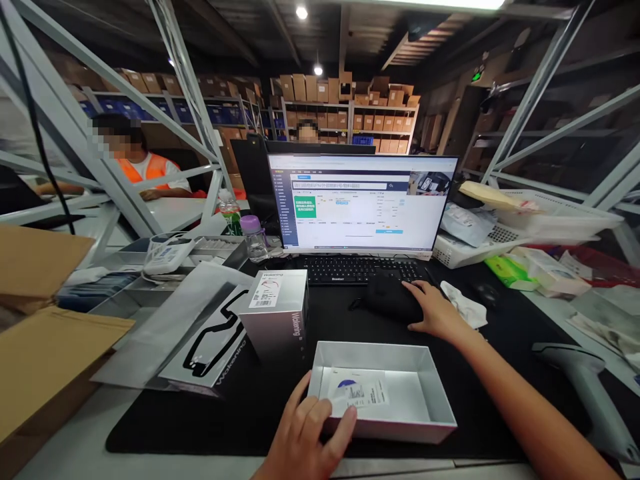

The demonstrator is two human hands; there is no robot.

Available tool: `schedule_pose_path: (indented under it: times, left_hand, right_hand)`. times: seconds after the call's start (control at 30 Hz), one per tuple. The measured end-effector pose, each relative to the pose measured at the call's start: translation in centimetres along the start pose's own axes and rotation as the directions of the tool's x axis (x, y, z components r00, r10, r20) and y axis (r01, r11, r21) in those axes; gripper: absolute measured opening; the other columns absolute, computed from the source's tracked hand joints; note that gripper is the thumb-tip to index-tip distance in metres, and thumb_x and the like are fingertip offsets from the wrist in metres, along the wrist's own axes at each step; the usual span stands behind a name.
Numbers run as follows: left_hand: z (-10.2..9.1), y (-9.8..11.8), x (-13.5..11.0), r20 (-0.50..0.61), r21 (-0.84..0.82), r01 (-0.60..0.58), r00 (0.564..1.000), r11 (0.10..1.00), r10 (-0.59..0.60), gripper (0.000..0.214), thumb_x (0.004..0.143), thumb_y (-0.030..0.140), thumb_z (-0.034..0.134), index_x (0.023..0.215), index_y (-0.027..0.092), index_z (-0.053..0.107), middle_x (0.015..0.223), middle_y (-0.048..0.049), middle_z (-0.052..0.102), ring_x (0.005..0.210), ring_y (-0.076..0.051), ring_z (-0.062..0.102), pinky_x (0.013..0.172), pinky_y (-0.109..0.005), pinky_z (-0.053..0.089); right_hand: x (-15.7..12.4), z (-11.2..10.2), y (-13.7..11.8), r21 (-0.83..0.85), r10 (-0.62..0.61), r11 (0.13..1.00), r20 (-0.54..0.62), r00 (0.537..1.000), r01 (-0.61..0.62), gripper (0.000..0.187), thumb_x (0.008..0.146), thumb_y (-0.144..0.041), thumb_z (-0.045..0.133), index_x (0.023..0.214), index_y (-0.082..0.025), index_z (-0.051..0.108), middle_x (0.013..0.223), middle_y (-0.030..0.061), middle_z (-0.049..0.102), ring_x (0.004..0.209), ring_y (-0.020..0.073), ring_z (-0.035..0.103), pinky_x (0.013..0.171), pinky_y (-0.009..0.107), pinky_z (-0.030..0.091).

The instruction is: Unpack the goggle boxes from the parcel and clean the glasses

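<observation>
Head view showed the left hand (pixel 307 437) gripping the shallow grey cardboard box (pixel 383 427) by its near wall. The right hand (pixel 435 310) lay flat and open on a black pouch (pixel 390 297).

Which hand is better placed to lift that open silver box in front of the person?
Left, probably. The left hand rests on the near corner of the open silver box. The right hand lies farther off, on a black object by the keyboard.
</observation>
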State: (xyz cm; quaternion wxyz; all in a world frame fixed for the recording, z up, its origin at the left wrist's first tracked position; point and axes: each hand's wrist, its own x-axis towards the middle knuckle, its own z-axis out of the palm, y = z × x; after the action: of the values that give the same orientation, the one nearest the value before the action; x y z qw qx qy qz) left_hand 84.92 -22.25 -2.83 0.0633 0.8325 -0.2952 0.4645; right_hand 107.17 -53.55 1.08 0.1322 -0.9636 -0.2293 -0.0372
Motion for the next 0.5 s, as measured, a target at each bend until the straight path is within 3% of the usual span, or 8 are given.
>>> schedule_pose_path:
  times: [0.13, 0.23, 0.3, 0.37, 0.43, 0.5]
  left_hand:
    - [2.1, 0.8, 2.5, 0.027, 0.106, -0.035, 0.999, 0.994, 0.032, 0.034, 0.083, 0.005, 0.062, 0.115, 0.017, 0.063, 0.097, -0.0078, 0.054, 0.085, -0.02, 0.058, 0.084, -0.059, 0.062]
    - [4.0, 1.2, 3.4, 0.061, 0.195, -0.019, 0.998, 0.981, 0.008, 0.038, 0.082, 0.009, 0.064, 0.119, 0.019, 0.064, 0.095, -0.0081, 0.058, 0.086, -0.021, 0.06, 0.086, -0.055, 0.062]
    - [5.3, 1.3, 3.9, 0.124, 0.247, -0.003, 0.992, 0.969, -0.029, 0.046, 0.079, 0.012, 0.069, 0.124, 0.02, 0.061, 0.097, -0.0087, 0.061, 0.091, -0.023, 0.062, 0.09, -0.053, 0.061]
    - [6.7, 1.2, 4.5, 0.214, 0.283, 0.016, 0.974, 0.959, -0.079, 0.056, 0.077, 0.015, 0.075, 0.13, 0.021, 0.058, 0.1, -0.0093, 0.063, 0.096, -0.025, 0.062, 0.093, -0.053, 0.059]
    - [8.3, 0.8, 5.5, 0.272, 0.308, 0.047, 0.953, 0.95, -0.135, 0.061, 0.077, 0.018, 0.078, 0.134, 0.021, 0.055, 0.101, -0.0095, 0.064, 0.097, -0.025, 0.063, 0.095, -0.054, 0.058]
    - [9.9, 0.3, 6.5, 0.29, 0.336, 0.096, 0.936, 0.937, -0.2, 0.064, 0.076, 0.02, 0.08, 0.135, 0.021, 0.054, 0.102, -0.01, 0.065, 0.097, -0.025, 0.062, 0.096, -0.054, 0.057]
  right_hand:
    - [0.7, 1.4, -0.3, -0.01, 0.02, 1.0, -0.069, 0.997, -0.021, 0.101, 0.062, -0.026, 0.083, 0.153, -0.02, 0.039, 0.142, 0.0192, 0.049, 0.123, 0.037, 0.056, 0.098, 0.047, 0.05]
    - [0.1, 0.9, 0.4, 0.009, 0.011, 1.0, -0.133, 0.991, -0.01, 0.089, 0.069, -0.031, 0.078, 0.15, -0.019, 0.042, 0.131, 0.015, 0.057, 0.119, 0.0325, 0.059, 0.095, 0.042, 0.05]
    - [-0.3, 0.3, 1.7, 0.04, 0.027, 0.999, -0.248, 0.968, -0.017, 0.088, 0.07, -0.034, 0.077, 0.149, -0.019, 0.041, 0.133, 0.0151, 0.056, 0.122, 0.0332, 0.057, 0.098, 0.043, 0.049]
    - [-0.6, -0.4, 3.1, 0.097, 0.073, 0.995, -0.431, 0.899, -0.034, 0.091, 0.069, -0.041, 0.078, 0.149, -0.018, 0.04, 0.133, 0.0155, 0.056, 0.122, 0.0359, 0.056, 0.101, 0.048, 0.047]
    - [-1.1, -1.2, 4.1, 0.17, 0.158, 0.983, -0.601, 0.784, -0.068, 0.092, 0.071, -0.05, 0.078, 0.149, -0.018, 0.041, 0.131, 0.0174, 0.057, 0.12, 0.04, 0.057, 0.1, 0.051, 0.047]
    - [-1.7, -2.1, 4.3, 0.239, 0.246, 0.965, -0.693, 0.678, -0.106, 0.088, 0.077, -0.055, 0.074, 0.15, -0.018, 0.042, 0.131, 0.0207, 0.058, 0.122, 0.0436, 0.057, 0.097, 0.053, 0.048]
